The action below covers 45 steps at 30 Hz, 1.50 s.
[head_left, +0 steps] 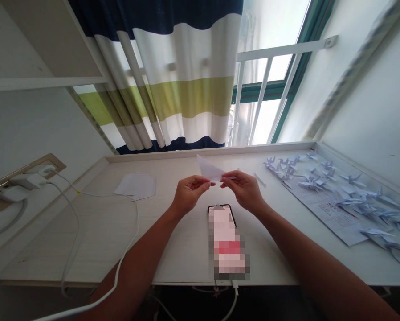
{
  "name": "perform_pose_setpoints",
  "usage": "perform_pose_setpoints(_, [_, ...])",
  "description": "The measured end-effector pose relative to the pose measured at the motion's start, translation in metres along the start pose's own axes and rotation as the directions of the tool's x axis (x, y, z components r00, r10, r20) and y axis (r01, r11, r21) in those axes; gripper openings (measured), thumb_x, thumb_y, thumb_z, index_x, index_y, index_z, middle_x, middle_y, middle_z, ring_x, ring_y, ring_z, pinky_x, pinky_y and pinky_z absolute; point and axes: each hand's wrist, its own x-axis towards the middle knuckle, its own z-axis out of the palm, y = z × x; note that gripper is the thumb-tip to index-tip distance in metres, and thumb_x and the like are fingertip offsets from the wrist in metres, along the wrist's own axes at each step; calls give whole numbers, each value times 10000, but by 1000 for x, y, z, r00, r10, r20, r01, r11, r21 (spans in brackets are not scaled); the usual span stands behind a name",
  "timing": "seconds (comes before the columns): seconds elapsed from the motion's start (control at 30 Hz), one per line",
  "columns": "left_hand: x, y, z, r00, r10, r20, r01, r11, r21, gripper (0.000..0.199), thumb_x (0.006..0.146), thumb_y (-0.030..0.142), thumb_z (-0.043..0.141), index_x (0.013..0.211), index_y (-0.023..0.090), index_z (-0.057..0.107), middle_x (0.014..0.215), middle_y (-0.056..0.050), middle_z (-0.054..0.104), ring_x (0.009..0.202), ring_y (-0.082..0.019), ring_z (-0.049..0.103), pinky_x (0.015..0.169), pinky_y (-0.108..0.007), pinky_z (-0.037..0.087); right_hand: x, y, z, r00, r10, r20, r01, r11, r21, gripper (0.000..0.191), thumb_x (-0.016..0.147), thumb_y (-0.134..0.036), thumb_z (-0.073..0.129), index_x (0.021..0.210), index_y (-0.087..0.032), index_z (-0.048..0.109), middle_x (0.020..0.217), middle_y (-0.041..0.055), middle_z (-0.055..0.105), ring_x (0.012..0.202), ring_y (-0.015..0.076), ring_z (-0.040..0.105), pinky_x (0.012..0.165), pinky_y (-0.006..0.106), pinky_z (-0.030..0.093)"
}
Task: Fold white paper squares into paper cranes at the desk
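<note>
Wide and white, our bench (183, 254) stretches toward a striped curtain (189, 98), origami cranes (315, 182) clustered along its right side. Our left hand (188, 191) and right hand (245, 189), fingertips pinched together, hover beyond the smartphone (224, 223), both gripping the near edge of a folded paper (211, 168).

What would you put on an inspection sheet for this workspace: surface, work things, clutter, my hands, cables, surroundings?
Surface: white desk, raised edge along the back.
Work things: white paper at the hands; loose paper to the left; bird-shaped folded papers on the right, some over a printed sheet.
Clutter: phone between the forearms; thin paper strip beside the right hand.
Hands: right pinches the white paper; left hand is at its lower edge, grip unclear.
Cables: white cable from wall plugs, crossing the left forearm.
Surroundings: striped curtain, window.
</note>
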Motion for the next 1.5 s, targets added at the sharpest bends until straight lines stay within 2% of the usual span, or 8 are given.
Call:
perform_pose_setpoints(0.53, [2, 1, 2, 997, -66, -26, 63, 993, -95, 356, 778, 367, 807, 997, 159, 618, 908, -82, 778, 840, -223, 748, 728, -340, 579, -1, 2, -1, 997, -15, 81, 8, 996, 92, 337, 805, -380, 802, 1073, -210, 689, 993, 68, 762, 854, 234, 747, 833, 447, 626])
perform_pose_setpoints(0.73, [3, 0, 2, 990, -139, -35, 133, 983, -126, 667, 741, 335, 843, 1231, 214, 406, 917, -81, 775, 854, -241, 751, 803, -381, 552, -1, -4, 1, 1000, 15, -14, -13, 992, 129, 483, 809, -364, 793, 1222, -221, 585, 924, 45, 761, 824, 213, 726, 834, 435, 621])
perform_pose_setpoints(0.9, [7, 9, -13, 961, 168, -220, -116, 966, 232, 767, 717, 337, 846, 1364, 246, 445, 1361, -144, 607, 1320, -286, 544, 1073, -455, 427, 1, -6, -5, 995, 74, 70, -77, 996, 39, 482, 802, -351, 781, 1219, -214, 581, 868, 37, 743, 801, 210, 703, 796, 417, 608])
perform_pose_setpoints(0.97, [5, 15, -16, 955, 248, -162, -171, 907, 385, 756, 676, 346, 873, 1350, 249, 545, 1421, -133, 570, 1378, -318, 478, 1109, -465, 392, 1, -7, -6, 984, 97, 147, -92, 995, -40, 485, 809, -327, 766, 1242, -212, 579, 822, 23, 727, 764, 203, 693, 773, 406, 598])
perform_pose_setpoints(1.1, [0, 15, -8, 992, -77, 98, 46, 956, 289, 342, 789, 428, 781, 1038, 194, 762, 976, -93, 765, 921, -263, 706, 791, -359, 547, 0, -5, -5, 975, 104, 196, -102, 995, -20, 513, 812, -309, 755, 1277, -207, 565, 764, -6, 693, 727, 184, 673, 749, 379, 578])
perform_pose_setpoints(1.2, [0, 8, -3, 987, -156, 26, 151, 979, 136, 326, 749, 462, 813, 870, 162, 773, 838, -78, 771, 751, -220, 702, 673, -311, 535, 0, -2, -1, 975, 130, 179, -142, 988, 57, 461, 813, -351, 761, 1215, -189, 604, 795, 13, 714, 750, 184, 682, 761, 376, 573])
perform_pose_setpoints(1.3, [2, 4, -4, 982, -176, -74, 179, 983, 35, 351, 721, 468, 836, 866, 155, 770, 828, -75, 778, 737, -204, 704, 679, -306, 544, 0, -1, 1, 932, 196, 306, -213, 977, 24, 301, 828, -405, 747, 982, -151, 702, 814, 58, 738, 764, 186, 695, 765, 370, 572])
perform_pose_setpoints(1.5, [4, 4, -5, 965, -197, -171, 202, 979, 14, 372, 707, 474, 846, 865, 148, 762, 819, -75, 780, 716, -188, 702, 662, -285, 537, -4, -3, 4, 881, 259, 395, -265, 963, -41, 280, 850, -431, 718, 820, -153, 728, 754, 65, 748, 721, 173, 694, 707, 332, 560])
